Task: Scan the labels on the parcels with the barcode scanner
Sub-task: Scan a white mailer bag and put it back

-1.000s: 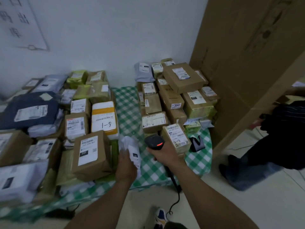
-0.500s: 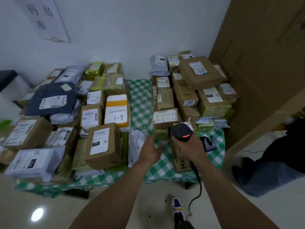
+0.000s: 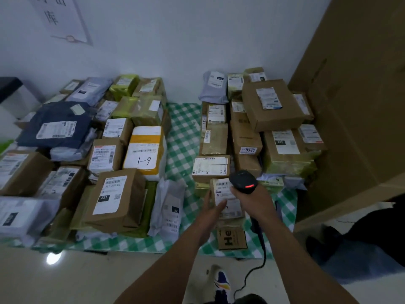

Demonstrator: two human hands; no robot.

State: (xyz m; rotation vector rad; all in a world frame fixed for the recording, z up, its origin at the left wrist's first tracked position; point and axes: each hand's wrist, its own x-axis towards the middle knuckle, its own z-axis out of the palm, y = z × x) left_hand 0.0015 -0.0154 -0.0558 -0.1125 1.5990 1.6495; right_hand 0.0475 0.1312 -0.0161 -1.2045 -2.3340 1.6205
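Two bare hands meet at one small brown parcel [image 3: 229, 194] near the front edge of the green-checked tabletop [image 3: 184, 132]. The left hand [image 3: 212, 213] is nearly flat, its fingers [image 3: 221, 205] almost straight and laid against the parcel's white label, the thumb up along the parcel's left edge; whether it has a real hold cannot be told. The right hand [image 3: 255, 201] is wrapped round the grip of the black barcode scanner [image 3: 244, 182], whose head shows a red light and sits just above the parcel's upper right corner. A black cable [image 3: 262, 257] drops from under this hand toward the floor. Directly below both hands stands a brown box printed "He" [image 3: 231, 239], with the held parcel resting on or against it. Just left of the left hand lies a white mailer bag [image 3: 168, 207], and further left a tilted box labelled 231 [image 3: 114, 200]. Beyond the hands, stacked parcels fill the back of the tabletop, among them a yellow-and-white one marked 1-9 [image 3: 145, 150] and a box tagged 3347 [image 3: 246, 141]. Well to the right of the right hand rises a large cardboard carton [image 3: 361, 95], with another person's dark clothing [image 3: 372, 238] low beside it.
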